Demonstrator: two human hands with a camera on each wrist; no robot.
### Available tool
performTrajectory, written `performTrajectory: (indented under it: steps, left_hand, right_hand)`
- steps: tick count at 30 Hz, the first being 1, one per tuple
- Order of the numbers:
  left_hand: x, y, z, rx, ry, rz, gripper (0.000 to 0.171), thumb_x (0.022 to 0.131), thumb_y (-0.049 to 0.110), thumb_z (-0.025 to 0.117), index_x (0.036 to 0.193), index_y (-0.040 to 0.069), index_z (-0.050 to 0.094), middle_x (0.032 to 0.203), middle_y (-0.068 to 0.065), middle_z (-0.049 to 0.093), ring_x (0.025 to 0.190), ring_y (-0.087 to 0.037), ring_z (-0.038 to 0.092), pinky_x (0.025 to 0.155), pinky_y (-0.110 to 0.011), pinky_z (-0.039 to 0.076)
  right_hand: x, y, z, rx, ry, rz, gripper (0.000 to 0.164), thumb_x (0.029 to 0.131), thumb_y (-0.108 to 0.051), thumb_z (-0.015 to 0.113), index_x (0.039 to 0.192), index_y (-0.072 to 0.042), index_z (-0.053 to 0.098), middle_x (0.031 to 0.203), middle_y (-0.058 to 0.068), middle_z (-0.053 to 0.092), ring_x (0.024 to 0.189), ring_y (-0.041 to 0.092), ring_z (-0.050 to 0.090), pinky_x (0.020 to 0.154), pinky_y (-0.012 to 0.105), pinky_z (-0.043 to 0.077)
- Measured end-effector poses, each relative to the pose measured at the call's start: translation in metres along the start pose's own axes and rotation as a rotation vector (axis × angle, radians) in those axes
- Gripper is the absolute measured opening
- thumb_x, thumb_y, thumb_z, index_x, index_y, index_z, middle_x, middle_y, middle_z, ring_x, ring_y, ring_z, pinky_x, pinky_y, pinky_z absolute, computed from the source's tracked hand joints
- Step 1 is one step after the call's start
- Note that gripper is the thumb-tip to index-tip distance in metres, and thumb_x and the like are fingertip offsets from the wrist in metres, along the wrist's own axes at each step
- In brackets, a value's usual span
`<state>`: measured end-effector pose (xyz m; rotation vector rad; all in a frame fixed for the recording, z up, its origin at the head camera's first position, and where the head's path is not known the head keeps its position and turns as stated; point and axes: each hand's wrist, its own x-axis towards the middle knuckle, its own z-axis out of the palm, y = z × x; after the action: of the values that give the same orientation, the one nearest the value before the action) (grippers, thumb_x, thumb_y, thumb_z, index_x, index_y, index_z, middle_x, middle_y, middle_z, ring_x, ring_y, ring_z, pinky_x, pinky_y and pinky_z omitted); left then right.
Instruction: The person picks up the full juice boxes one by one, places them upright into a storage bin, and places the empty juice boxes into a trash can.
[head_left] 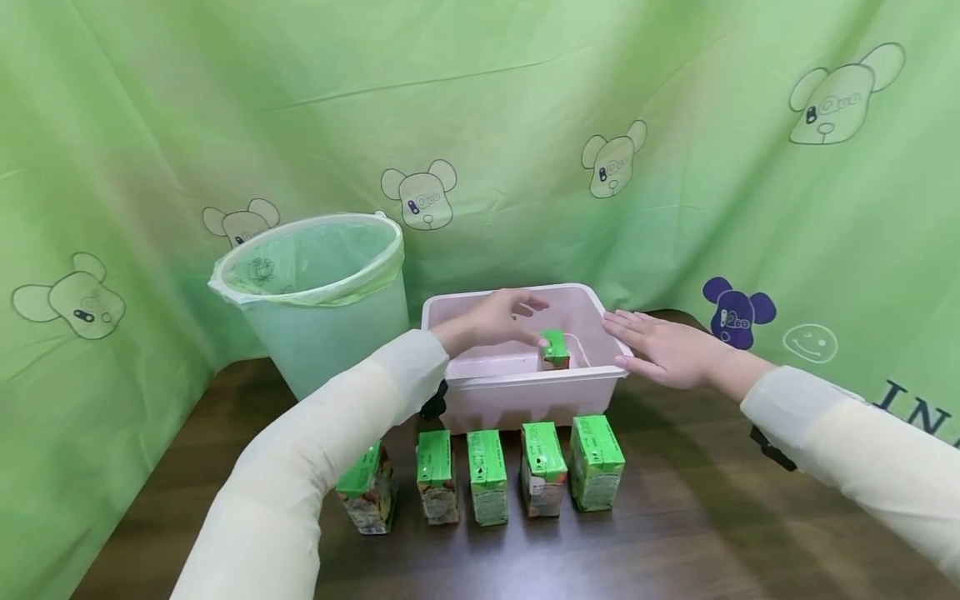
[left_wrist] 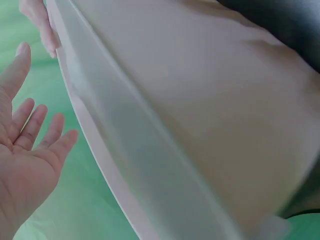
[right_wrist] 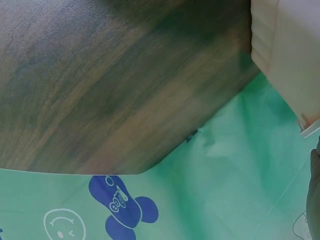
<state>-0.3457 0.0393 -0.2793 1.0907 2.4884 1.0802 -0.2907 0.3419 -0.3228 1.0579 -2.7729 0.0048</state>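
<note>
A pink plastic basin (head_left: 525,398) stands in the middle of the table, with one green-topped drink carton (head_left: 556,348) upright inside it. My left hand (head_left: 495,318) is over the basin, its fingers spread and loosely bent. Its thumb tip is close to that carton's top; whether they touch I cannot tell. In the left wrist view the left hand (left_wrist: 35,150) has nothing in its palm. Straight fingers of my right hand (head_left: 671,348) rest on the basin's right rim. In front of the basin several similar cartons (head_left: 487,479) stand in a row.
A tall pale-green bin (head_left: 330,333) with a plastic liner stands left of the basin. Behind everything hangs a green curtain (head_left: 510,92) printed with bear heads. The dark wooden table (head_left: 675,517) extends under the cartons and to the right.
</note>
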Motion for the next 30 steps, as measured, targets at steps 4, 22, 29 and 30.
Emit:
performTrajectory:
  steps: [4,22,29,30]
  left_hand:
    - [-0.014,-0.007,-0.004,-0.027,0.014,0.031,0.062,0.081,0.015,0.081,0.136,0.007,0.054,0.138,-0.007,0.055,0.126,-0.024,0.05,0.106,-0.036,0.04]
    - [-0.134,-0.043,-0.028,-0.267,0.156,0.1,0.056,0.077,-0.002,0.079,0.129,-0.003,0.057,0.126,-0.015,0.062,0.119,-0.03,0.057,0.102,-0.039,0.044]
    - [-0.176,-0.061,-0.026,-0.259,0.16,0.108,0.053,0.078,0.007,0.082,0.127,0.003,0.061,0.123,-0.008,0.064,0.115,-0.026,0.059,0.099,-0.041,0.046]
    - [-0.181,-0.064,-0.027,-0.252,0.153,0.106,0.054,0.078,0.009,0.082,0.127,0.003,0.061,0.123,-0.008,0.064,0.116,-0.026,0.059,0.1,-0.041,0.046]
  right_hand:
    - [-0.004,0.0,0.0,0.003,-0.006,0.01,0.061,0.102,-0.034,0.049,0.146,0.006,0.036,0.152,0.023,0.032,0.139,0.042,0.027,0.11,0.054,0.028]
    - [-0.005,-0.003,0.001,-0.008,0.015,0.001,0.061,0.101,-0.033,0.05,0.145,0.006,0.037,0.152,0.023,0.033,0.139,0.042,0.029,0.11,0.053,0.028]
    - [-0.005,-0.003,0.002,0.008,0.018,0.005,0.061,0.101,-0.033,0.05,0.146,0.006,0.036,0.152,0.023,0.032,0.139,0.042,0.028,0.111,0.053,0.028]
    - [-0.006,-0.003,0.002,0.007,0.021,0.006,0.06,0.101,-0.033,0.05,0.146,0.006,0.036,0.152,0.023,0.032,0.139,0.042,0.028,0.11,0.053,0.028]
